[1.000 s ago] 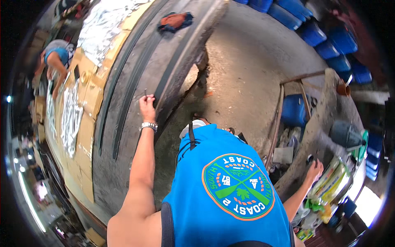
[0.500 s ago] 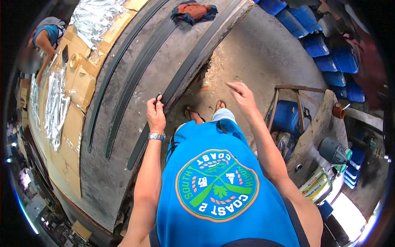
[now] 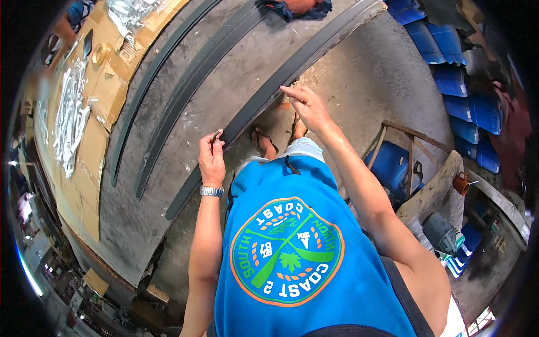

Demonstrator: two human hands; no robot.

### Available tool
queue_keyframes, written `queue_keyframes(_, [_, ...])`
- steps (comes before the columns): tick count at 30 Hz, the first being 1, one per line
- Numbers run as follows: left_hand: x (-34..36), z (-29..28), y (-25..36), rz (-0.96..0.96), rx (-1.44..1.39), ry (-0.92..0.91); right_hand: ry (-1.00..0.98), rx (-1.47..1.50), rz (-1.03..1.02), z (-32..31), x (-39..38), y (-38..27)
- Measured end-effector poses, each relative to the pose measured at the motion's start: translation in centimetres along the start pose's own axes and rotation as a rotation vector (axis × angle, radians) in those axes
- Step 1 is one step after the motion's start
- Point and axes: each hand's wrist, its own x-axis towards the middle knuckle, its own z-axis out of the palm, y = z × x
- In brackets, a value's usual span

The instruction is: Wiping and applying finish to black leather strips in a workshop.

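Note:
Along the table's near edge lies a long dark belt-like strip (image 3: 247,112) with a rounded end. My left hand (image 3: 212,163), a metal watch on its wrist, is at this strip. Its thumb and fingers pinch a small dark piece (image 3: 217,135) whose kind I cannot make out. Farther along the same edge, my right hand (image 3: 310,108) has its fingers stretched out, the index tip close to the strip. I see nothing in it. Two other places on the table hold similar strips, a middle group (image 3: 185,92) and a far one (image 3: 147,84).
A cardboard sheet (image 3: 106,118) bears white strips (image 3: 72,121), a tape roll (image 3: 100,53) and a dark phone-like object (image 3: 88,44). A dark and orange cloth (image 3: 297,8) lies at the back. Blue containers (image 3: 452,81) stand right. Another person's arm (image 3: 63,38) shows far left.
My right hand has moved left and forward to the near strip's edge. My left hand keeps its pinch. The view has shifted, and the other person shows less.

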Motion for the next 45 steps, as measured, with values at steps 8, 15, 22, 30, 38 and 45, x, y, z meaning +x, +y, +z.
queue_keyframes(8, [0.3, -0.2, -0.2, -0.061, -0.036, -0.012, 0.005, -0.075, -0.018, 0.1, 0.7, -0.6])
queue_keyframes(15, [0.4, -0.2, 0.0, -0.074, -0.023, -0.023, -0.036, -0.267, -0.155, 0.8, 0.0, -0.8])
queue_keyframes(22, [0.4, -0.3, 0.2, -0.065, -0.019, -0.021, -0.036, -0.438, -0.394, 1.8, -1.1, -1.8])
queue_keyframes(30, [0.5, -0.3, 0.0, -0.035, -0.016, -0.034, -0.003, -0.685, -0.475, 1.4, -1.3, -2.7])
queue_keyframes(38, [0.6, -0.3, 0.0, -0.035, -0.014, -0.037, 0.051, -0.832, -0.541, 0.8, -1.0, -3.2])
queue_keyframes(45, [0.5, -0.4, -0.2, -0.036, -0.021, -0.038, 0.024, -0.755, -0.561, 2.0, -1.4, -4.0])
